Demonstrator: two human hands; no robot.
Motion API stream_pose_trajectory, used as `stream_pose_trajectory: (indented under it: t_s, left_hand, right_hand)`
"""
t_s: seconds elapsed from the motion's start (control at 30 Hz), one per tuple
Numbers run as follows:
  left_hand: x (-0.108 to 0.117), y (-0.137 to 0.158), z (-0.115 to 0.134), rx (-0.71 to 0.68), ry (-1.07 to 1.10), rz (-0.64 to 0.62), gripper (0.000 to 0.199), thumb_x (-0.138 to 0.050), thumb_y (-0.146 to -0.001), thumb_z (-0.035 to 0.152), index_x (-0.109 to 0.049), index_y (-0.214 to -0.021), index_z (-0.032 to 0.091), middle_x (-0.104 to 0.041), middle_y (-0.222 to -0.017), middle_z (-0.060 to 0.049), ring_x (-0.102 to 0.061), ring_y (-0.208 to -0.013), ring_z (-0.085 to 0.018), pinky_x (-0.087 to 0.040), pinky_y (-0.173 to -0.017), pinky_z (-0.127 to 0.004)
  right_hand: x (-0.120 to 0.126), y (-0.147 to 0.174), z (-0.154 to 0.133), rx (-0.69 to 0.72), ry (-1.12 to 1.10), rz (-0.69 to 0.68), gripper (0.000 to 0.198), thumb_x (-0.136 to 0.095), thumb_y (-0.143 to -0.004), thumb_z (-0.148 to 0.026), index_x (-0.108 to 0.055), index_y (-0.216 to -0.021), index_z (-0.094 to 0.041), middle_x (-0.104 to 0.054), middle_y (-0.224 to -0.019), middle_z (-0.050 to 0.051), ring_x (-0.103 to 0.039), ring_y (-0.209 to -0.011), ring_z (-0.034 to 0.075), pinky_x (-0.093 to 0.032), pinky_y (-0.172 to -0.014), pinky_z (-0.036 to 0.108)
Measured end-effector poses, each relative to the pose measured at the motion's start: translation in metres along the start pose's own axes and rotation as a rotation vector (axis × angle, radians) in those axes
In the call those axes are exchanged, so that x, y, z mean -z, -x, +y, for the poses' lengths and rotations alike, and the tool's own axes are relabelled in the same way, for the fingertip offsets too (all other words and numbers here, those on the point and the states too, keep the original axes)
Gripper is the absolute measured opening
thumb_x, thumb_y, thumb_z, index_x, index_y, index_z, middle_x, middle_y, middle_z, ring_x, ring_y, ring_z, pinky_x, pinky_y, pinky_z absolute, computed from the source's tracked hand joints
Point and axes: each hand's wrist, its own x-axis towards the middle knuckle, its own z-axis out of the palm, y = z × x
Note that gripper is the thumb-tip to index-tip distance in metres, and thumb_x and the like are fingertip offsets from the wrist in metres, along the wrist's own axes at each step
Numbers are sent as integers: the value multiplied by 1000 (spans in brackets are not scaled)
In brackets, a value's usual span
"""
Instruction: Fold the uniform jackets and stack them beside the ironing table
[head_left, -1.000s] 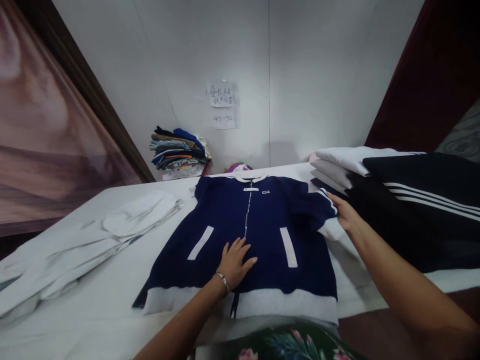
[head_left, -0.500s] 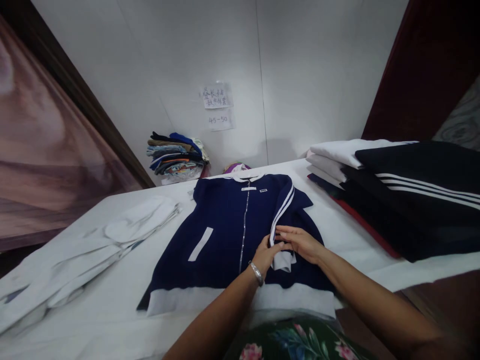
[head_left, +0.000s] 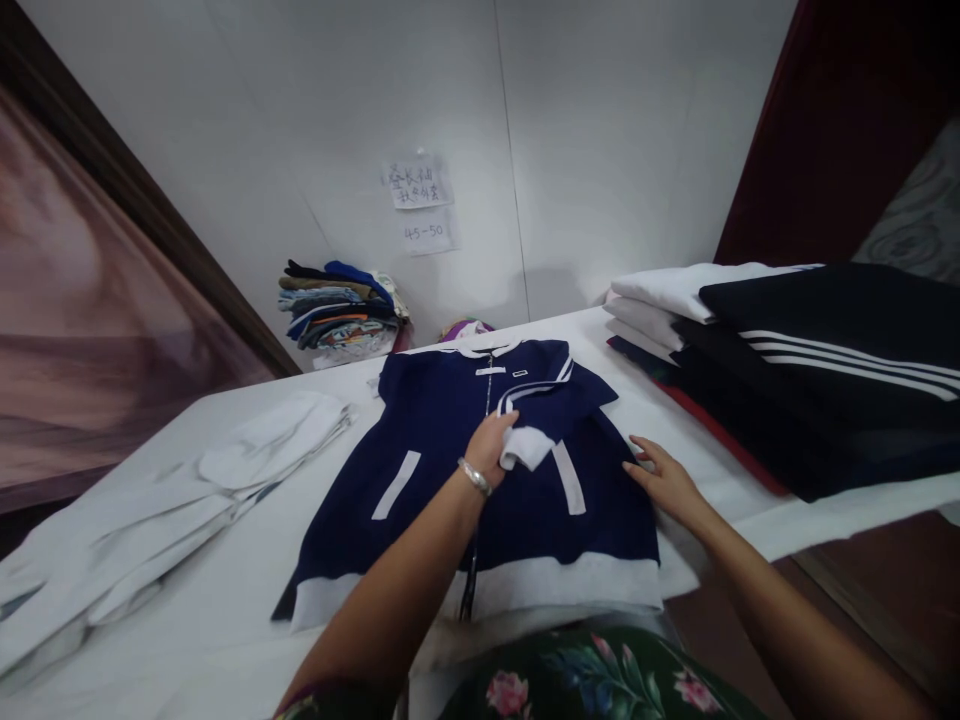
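Observation:
A navy zip jacket point(head_left: 435, 450) with white collar, pocket trims and hem lies front up on the white table point(head_left: 225, 410). My left hand point(head_left: 491, 445) is closed on the jacket's striped sleeve point(head_left: 536, 400) near its white cuff point(head_left: 529, 447), over the middle of the front. The sleeve bends across the chest. My right hand point(head_left: 667, 480) has its fingers apart at the jacket's right side edge, holding nothing; whether the fingertips touch the cloth I cannot tell. The other sleeve is mostly hidden.
Folded dark and white clothes point(head_left: 817, 380) are stacked at the right. A white garment point(head_left: 202, 500) lies spread at the left. Behind the table's far edge stands a pile of mixed clothes point(head_left: 341, 310). Paper notes point(head_left: 424, 200) hang on the wall.
My left hand has drawn the sleeve up and to the left across the front, uncovering the right pocket. My right hand has left the sleeve and moved right to the jacket's side.

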Motion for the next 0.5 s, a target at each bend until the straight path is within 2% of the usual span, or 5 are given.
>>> stream_pose_trajectory:
  t_s: [0.17, 0.27, 0.37, 0.5]
  left_hand:
    - [-23, -34, 47, -104, 85, -44, 5, -61, -76, 13, -59, -80, 14, -67, -71, -3, -68, -73, -18, -53, -74, -30]
    - [-34, -59, 71, -141, 128, -79, 5, -60, -80, 13, -58, -84, 14, -68, -79, -5, -68, -81, -19, -53, -80, -33]
    - [-43, -82, 93, -167, 152, -107, 1, -57, -83, 14, -57, -84, 13, -68, -83, -7, -68, -87, -20, -53, -83, -34]
    - [-49, -110, 121, -222, 170, -98, 7, -54, -86, 17, -57, -82, 13, -69, -84, -9, -67, -91, -21, -51, -87, -36]
  right_hand:
    - [-3, 10, 1, -171, -297, -69, 70, -76, -63, -38, -55, -128, -22, -65, -107, 11, -62, -98, 28, -49, -85, 42]
    - [-8, 15, -7, -194, -437, -102, 75, -77, -62, -38, -52, -131, -21, -66, -102, 11, -63, -93, 27, -51, -80, 39]
    - [-10, 17, -18, -174, -454, -135, 76, -75, -65, -36, -48, -134, -20, -64, -99, 8, -63, -87, 24, -52, -74, 35]
    - [-16, 18, -36, -152, -423, -169, 73, -72, -66, -32, -47, -135, -24, -61, -94, 3, -60, -77, 17, -51, -66, 29]
